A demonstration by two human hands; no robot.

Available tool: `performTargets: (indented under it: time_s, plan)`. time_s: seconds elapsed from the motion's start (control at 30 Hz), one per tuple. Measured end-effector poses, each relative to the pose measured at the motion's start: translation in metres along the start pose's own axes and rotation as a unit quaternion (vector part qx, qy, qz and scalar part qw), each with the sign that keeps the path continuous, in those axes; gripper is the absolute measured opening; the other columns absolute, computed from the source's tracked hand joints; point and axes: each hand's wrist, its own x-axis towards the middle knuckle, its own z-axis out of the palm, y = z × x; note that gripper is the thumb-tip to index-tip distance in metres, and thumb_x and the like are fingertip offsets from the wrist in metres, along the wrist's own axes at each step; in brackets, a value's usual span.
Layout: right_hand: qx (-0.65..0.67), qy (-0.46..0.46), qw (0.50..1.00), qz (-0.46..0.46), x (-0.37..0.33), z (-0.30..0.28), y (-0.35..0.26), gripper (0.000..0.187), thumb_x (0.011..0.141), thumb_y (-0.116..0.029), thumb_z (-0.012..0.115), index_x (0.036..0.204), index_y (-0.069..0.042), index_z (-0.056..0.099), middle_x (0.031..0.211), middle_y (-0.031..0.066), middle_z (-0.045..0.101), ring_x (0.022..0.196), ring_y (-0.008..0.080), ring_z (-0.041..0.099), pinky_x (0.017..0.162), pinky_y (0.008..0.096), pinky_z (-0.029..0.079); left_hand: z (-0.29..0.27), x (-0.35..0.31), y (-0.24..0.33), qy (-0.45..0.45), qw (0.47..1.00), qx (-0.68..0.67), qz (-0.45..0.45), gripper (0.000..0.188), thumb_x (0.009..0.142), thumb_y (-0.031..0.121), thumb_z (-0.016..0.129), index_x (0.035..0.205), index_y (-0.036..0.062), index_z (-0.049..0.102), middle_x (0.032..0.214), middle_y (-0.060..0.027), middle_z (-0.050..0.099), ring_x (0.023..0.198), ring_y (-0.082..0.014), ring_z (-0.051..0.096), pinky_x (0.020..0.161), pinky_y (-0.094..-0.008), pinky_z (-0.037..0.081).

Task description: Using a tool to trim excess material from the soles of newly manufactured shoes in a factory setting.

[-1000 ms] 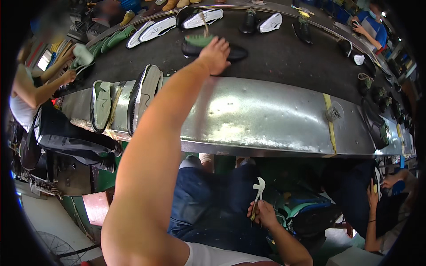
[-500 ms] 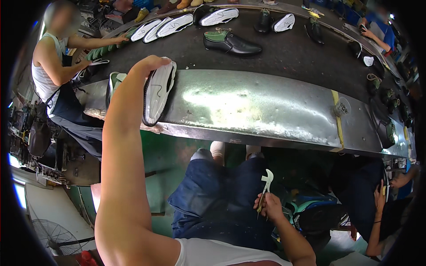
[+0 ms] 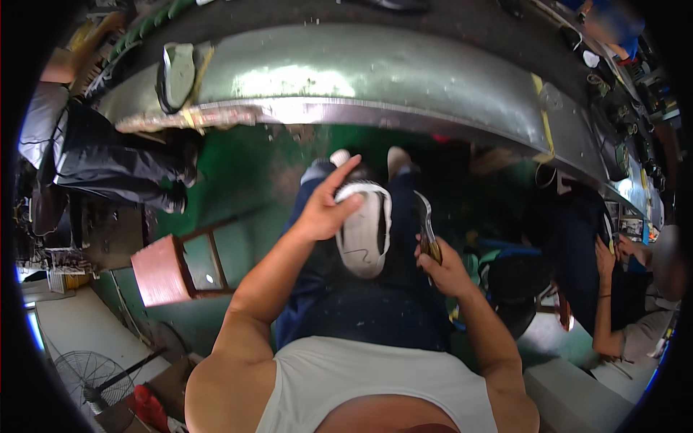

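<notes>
Above my lap a shoe [image 3: 367, 245] is held bottom up, its white underside with a dark pen squiggle facing me. My left hand [image 3: 323, 211] grips its far end, thumb on the white bottom and a finger stretched out past it. The upper is mostly hidden beneath. Right of the shoe and apart from it, my right hand [image 3: 445, 268] is closed around the handles of lasting pincers [image 3: 426, 220], with their metal head pointing away from me.
A metal-edged workbench [image 3: 382, 79] runs across in front, with another white-bottomed shoe [image 3: 177, 76] at its left edge. A pink-topped stool [image 3: 160, 271] and a fan [image 3: 86, 379] stand to the left. Co-workers are on both sides; a hand [image 3: 605, 260] shows at right.
My left hand has brought the shoe from the bench edge down over my lap. The pincers have turned in my right hand and moved slightly nearer the bench. The view has tilted down.
</notes>
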Motion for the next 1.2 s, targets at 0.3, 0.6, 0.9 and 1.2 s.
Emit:
performTargets:
  time_s: [0.3,0.6,0.9,1.2]
  plan:
    - [-0.118,-0.054,0.990,0.052,-0.014,0.041,-0.062,0.032,0.099,-0.019,0.058,0.125,-0.001,0.057,0.092,0.0067,0.066,0.075,0.0131,0.061,0.072,0.0293,0.051,0.010,-0.020,-0.024,-0.063,0.995,-0.045,-0.056,0.055,0.104,0.025,0.057,0.152,0.0120,0.035,0.134,-0.0045,0.052,0.122,-0.0126,0.049,0.107,-0.0308,0.038]
    - [-0.091,-0.051,0.994,0.045,0.003,0.038,-0.080,0.028,0.101,-0.019,0.057,0.121,0.000,0.058,0.091,0.0042,0.064,0.075,0.0095,0.058,0.067,0.0269,0.049,0.013,-0.018,-0.015,-0.139,0.988,0.054,-0.045,0.068,0.101,0.012,0.060,0.157,0.0126,0.020,0.136,-0.0078,0.050,0.125,-0.0174,0.046,0.110,-0.0332,0.035]
    - [-0.081,-0.044,0.992,0.083,-0.003,0.007,-0.099,0.033,0.100,-0.017,0.055,0.127,0.002,0.056,0.093,0.0074,0.065,0.064,0.0059,0.053,0.056,0.0204,0.044,0.019,-0.009,-0.016,-0.082,0.994,0.026,-0.061,0.051,0.105,0.021,0.054,0.151,0.0129,0.033,0.126,-0.0046,0.056,0.118,-0.0126,0.051,0.103,-0.0290,0.041]
    - [-0.025,-0.048,0.992,0.111,-0.005,0.020,-0.054,0.033,0.099,-0.017,0.059,0.125,0.003,0.056,0.104,0.0109,0.066,0.086,0.0116,0.063,0.059,0.0238,0.050,0.019,-0.010,-0.015,-0.125,0.988,0.065,-0.066,0.059,0.102,0.023,0.059,0.152,0.0141,0.029,0.130,-0.0090,0.055,0.121,-0.0174,0.051,0.106,-0.0325,0.040]
